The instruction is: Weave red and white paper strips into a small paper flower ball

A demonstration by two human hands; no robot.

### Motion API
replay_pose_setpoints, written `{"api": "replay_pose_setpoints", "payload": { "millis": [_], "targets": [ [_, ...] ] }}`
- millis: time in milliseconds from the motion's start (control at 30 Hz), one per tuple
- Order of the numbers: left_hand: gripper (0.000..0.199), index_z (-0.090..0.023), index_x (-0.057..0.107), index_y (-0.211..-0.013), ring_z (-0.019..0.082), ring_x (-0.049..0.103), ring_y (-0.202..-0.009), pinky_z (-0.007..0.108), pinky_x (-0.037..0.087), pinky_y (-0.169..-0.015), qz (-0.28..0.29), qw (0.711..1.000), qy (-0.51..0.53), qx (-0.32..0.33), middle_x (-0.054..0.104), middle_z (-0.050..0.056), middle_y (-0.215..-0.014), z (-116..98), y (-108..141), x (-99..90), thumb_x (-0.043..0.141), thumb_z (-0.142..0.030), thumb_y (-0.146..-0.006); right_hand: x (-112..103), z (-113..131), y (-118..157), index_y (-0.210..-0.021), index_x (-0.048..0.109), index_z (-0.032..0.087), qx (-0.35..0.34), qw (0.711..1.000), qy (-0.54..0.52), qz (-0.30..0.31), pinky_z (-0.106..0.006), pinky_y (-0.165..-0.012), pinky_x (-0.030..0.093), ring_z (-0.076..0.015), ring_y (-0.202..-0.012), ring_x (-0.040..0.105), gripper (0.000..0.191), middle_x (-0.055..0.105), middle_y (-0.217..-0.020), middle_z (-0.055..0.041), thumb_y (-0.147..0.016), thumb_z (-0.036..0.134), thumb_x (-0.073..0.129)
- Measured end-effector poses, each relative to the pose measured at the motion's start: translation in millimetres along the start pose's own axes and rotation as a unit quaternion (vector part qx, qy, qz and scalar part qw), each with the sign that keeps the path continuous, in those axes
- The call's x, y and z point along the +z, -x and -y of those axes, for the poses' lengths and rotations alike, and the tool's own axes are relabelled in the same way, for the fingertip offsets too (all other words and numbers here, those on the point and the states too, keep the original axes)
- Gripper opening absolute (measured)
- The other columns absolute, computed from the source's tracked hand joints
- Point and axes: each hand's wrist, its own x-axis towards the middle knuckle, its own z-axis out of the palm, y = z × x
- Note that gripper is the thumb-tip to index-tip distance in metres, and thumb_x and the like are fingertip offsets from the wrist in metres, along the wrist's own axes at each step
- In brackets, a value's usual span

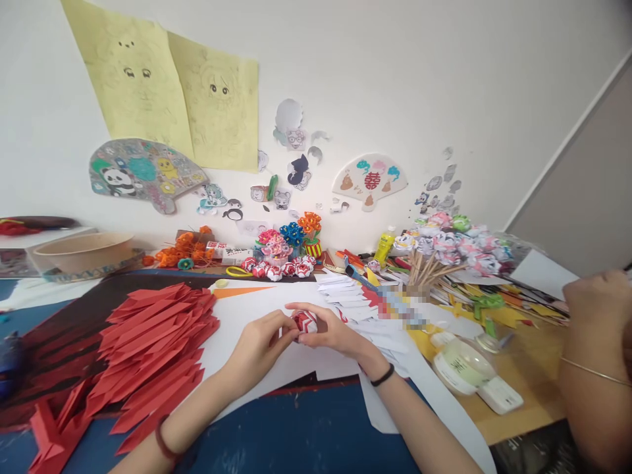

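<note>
Between my two hands is a small red and white folded paper ball [307,321], held just above the white paper sheet [232,342]. My left hand [269,339] pinches its left side with thumb and fingertips. My right hand [330,329] curves around its right side, thumb below and fingers above. Parts of the ball are hidden by the fingers. To the left lies a big pile of folded red paper strips [153,342]. Folded white paper strips [348,299] are heaped right behind my right hand. Similar red and white paper balls [281,268] sit in a row at the back.
Another person's arm [597,355] rests at the right edge. Near it stand a clear plastic bottle [464,365] and a white box [500,395]. Paper flowers on sticks [444,247], a yellow glue bottle [385,245] and a bowl [83,253] line the back by the wall.
</note>
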Motion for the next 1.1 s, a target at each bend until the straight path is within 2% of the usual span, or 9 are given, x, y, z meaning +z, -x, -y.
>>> {"api": "replay_pose_setpoints", "payload": {
  "millis": [167,400,633,800,933,1100],
  "targets": [
    [0.022,-0.020,0.059,-0.084,0.012,0.054,-0.070,0.024,0.041,-0.065,-0.012,1.000,0.003,0.002,0.062,0.000,-0.082,-0.7,1.3,2.6,0.045,-0.031,-0.096,0.7,-1.1,-1.2,-0.134,0.049,0.024,0.000,1.000,-0.002,0.002,-0.023,-0.059,0.040,-0.0093,-0.065,0.046,0.067,0.057,-0.092,-0.0012,-0.074,0.040,0.076],
    [0.020,-0.019,0.056,-0.085,0.012,0.052,-0.066,0.024,0.043,-0.063,-0.027,0.999,-0.006,0.020,0.059,0.000,-0.079,-2.3,2.7,5.7,0.044,-0.029,-0.096,0.4,-5.9,-2.2,-0.135,0.048,0.022,-0.005,1.000,-0.012,0.006,-0.023,-0.058,0.041,-0.0088,-0.062,0.046,0.067,0.054,-0.078,0.0022,-0.075,0.037,0.075],
    [0.021,-0.020,0.056,-0.087,0.012,0.055,-0.072,0.023,0.043,-0.067,-0.030,0.997,-0.037,0.055,0.058,0.001,-0.084,-0.9,5.0,8.1,0.039,-0.026,-0.098,1.1,-6.0,-2.6,-0.136,0.047,0.022,-0.005,1.000,-0.013,0.015,-0.024,-0.061,0.045,-0.0088,-0.064,0.051,0.068,0.056,-0.084,0.0006,-0.076,0.035,0.075],
    [0.023,-0.019,0.061,-0.086,0.011,0.054,-0.067,0.023,0.043,-0.064,-0.041,0.999,-0.001,0.027,0.061,0.001,-0.081,-2.0,2.1,6.3,0.043,-0.029,-0.097,-1.1,-5.5,-2.9,-0.136,0.047,0.019,-0.024,1.000,-0.018,0.009,-0.025,-0.062,0.045,-0.0094,-0.064,0.051,0.060,0.056,-0.081,0.0004,-0.082,0.035,0.069],
    [0.026,-0.018,0.064,-0.085,0.011,0.050,-0.062,0.023,0.040,-0.059,-0.036,0.999,0.012,0.002,0.063,0.001,-0.077,-5.7,-2.3,2.5,0.045,-0.031,-0.096,-2.6,-7.2,-3.7,-0.133,0.051,0.019,-0.032,0.999,-0.008,-0.010,-0.025,-0.059,0.043,-0.0077,-0.060,0.049,0.055,0.057,-0.087,-0.0010,-0.082,0.035,0.068],
    [0.020,-0.019,0.064,-0.084,0.011,0.049,-0.061,0.022,0.038,-0.057,-0.026,1.000,0.006,0.003,0.064,0.000,-0.077,-5.5,-2.4,-1.4,0.049,-0.030,-0.094,-2.2,-8.8,-4.5,-0.133,0.051,0.020,-0.026,1.000,0.009,-0.007,-0.023,-0.057,0.043,-0.0087,-0.062,0.050,0.057,0.058,-0.088,-0.0018,-0.081,0.036,0.068]
  ]
}}
